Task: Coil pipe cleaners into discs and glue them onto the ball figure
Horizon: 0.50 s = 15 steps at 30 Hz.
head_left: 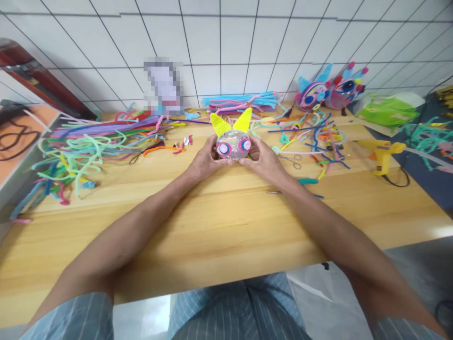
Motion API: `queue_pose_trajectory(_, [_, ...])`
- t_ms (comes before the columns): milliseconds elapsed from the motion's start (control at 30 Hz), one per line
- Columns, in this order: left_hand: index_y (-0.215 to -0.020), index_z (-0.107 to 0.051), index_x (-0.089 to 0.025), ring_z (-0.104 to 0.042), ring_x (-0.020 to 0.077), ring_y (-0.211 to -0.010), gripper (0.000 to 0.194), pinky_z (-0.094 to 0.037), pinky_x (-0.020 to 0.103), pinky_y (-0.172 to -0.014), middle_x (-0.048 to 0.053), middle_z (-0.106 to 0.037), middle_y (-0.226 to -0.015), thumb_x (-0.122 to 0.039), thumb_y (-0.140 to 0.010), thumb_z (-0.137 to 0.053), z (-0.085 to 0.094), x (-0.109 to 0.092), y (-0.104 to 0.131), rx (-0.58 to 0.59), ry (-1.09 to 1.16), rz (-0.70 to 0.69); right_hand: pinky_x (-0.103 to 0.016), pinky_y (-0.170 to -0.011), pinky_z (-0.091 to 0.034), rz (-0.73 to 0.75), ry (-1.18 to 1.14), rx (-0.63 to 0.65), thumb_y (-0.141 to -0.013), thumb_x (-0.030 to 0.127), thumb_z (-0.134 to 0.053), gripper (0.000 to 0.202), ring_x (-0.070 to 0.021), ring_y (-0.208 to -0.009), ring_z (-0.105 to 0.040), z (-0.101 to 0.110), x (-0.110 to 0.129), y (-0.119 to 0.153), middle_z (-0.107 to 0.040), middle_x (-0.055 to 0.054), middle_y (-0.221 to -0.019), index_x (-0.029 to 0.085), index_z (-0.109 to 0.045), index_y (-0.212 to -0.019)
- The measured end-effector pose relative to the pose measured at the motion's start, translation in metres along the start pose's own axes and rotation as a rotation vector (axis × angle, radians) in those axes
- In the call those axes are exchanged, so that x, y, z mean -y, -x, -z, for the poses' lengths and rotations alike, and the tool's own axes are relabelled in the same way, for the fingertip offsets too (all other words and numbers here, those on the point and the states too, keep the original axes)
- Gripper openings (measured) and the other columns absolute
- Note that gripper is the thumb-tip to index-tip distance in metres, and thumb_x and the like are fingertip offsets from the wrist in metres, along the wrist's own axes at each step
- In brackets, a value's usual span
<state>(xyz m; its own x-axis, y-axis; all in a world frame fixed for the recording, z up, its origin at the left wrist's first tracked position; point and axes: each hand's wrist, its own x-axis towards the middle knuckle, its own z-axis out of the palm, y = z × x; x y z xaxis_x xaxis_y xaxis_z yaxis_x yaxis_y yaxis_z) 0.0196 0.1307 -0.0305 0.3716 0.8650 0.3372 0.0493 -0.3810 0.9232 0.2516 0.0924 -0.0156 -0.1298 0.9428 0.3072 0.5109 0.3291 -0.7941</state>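
Note:
A clear round ball ornament (pixel 232 137) with two yellow pipe-cleaner ears and pink, blue and white coiled eyes is held upright a little above the table. My left hand (pixel 205 159) grips its left side, the thumb along the lower front. On the opposite side my right hand (pixel 261 159) grips it in the same way. The fingers behind the ball are partly hidden. Just right of my right hand lie a pair of scissors (pixel 294 160) and a teal-handled tool (pixel 307 181), which my forearm partly covers.
Loose pipe cleaners (pixel 95 137) are heaped at the left, with a bundle (pixel 244 101) by the wall and cut pieces (pixel 327 139) at right. A yellow glue gun (pixel 380 153) stands near the right edge. Two finished-looking ornaments (pixel 313 94) sit by the tiled wall, near a green bag (pixel 387 111).

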Motion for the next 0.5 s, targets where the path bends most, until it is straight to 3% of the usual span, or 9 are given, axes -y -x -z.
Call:
queue_pose_trajectory(233, [-0.129, -0.056, -0.019, -0.068, 0.0315, -0.121, 0.085, -0.057, 0.043, -0.105, 0.013, -0.070, -0.128, -0.060, -0.066, -0.096, 0.003, -0.005, 0.009, -0.028, 0.018, 0.034, -0.055, -0.116, -0.054, -0.013, 0.003, -0.005, -0.081, 0.033, -0.082, 0.079, -0.0337, -0.134, -0.065, -0.007, 0.006, 0.001, -0.068, -0.011, -0.144, 0.024, -0.052, -0.153])
queue_pose_trajectory(400, [-0.122, -0.060, -0.022, -0.070, 0.0300, -0.116, 0.073, -0.060, 0.040, -0.098, 0.010, -0.071, -0.122, -0.052, -0.067, -0.097, 0.008, -0.012, 0.011, -0.070, -0.131, 0.072, -0.056, -0.122, -0.046, 0.018, 0.244, 0.058, -0.081, 0.027, -0.081, 0.083, -0.0360, -0.142, -0.057, -0.007, 0.012, 0.003, -0.061, -0.020, -0.151, 0.016, -0.047, -0.156])
queue_pose_trajectory(500, [-0.121, -0.063, -0.022, -0.070, 0.0314, -0.113, 0.073, -0.061, 0.042, -0.096, 0.010, -0.072, -0.119, -0.042, -0.061, -0.100, 0.009, -0.011, 0.009, -0.086, -0.179, 0.075, -0.055, -0.120, -0.047, 0.001, 0.321, 0.115, -0.086, 0.019, -0.071, 0.073, -0.0354, -0.141, -0.057, -0.007, 0.009, 0.005, -0.061, -0.022, -0.150, 0.013, -0.046, -0.154])
